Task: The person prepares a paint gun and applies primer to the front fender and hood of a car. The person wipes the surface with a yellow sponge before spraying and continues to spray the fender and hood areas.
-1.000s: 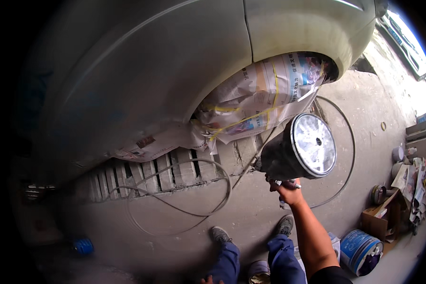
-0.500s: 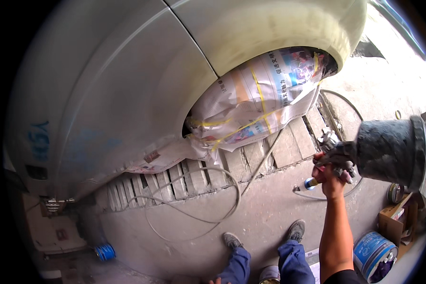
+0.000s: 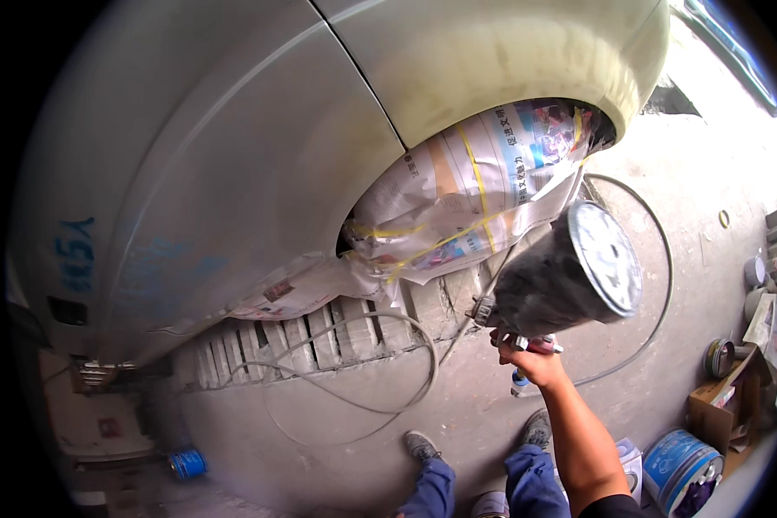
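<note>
My right hand [image 3: 535, 361] is closed round the handle of a spray gun [image 3: 533, 289], whose large dark-smeared cup has a pale round lid. The gun's nozzle end points left, toward the car's lower side. Under the hand hangs a hose fitting with a blue ring [image 3: 519, 378]. Beyond the gun is a car body [image 3: 242, 155], silver-grey on the left, with a yellowish fender [image 3: 527, 60] on the right. Newspaper [image 3: 432, 186] held by yellow tape covers the wheel in the arch. My left hand cannot be made out.
A grey air hose [image 3: 667, 268] loops across the floor, with more coils over a slatted floor grating [image 3: 345, 332]. At the lower right stand a blue paint bucket [image 3: 678, 462] and an open cardboard box [image 3: 725, 393]. A small blue can [image 3: 187, 464] lies at the lower left.
My right hand has swung left with the spray gun, whose cup has turned so its lid shows. The hose has shifted with it. Left fingers at the lower edge have dropped from sight.
</note>
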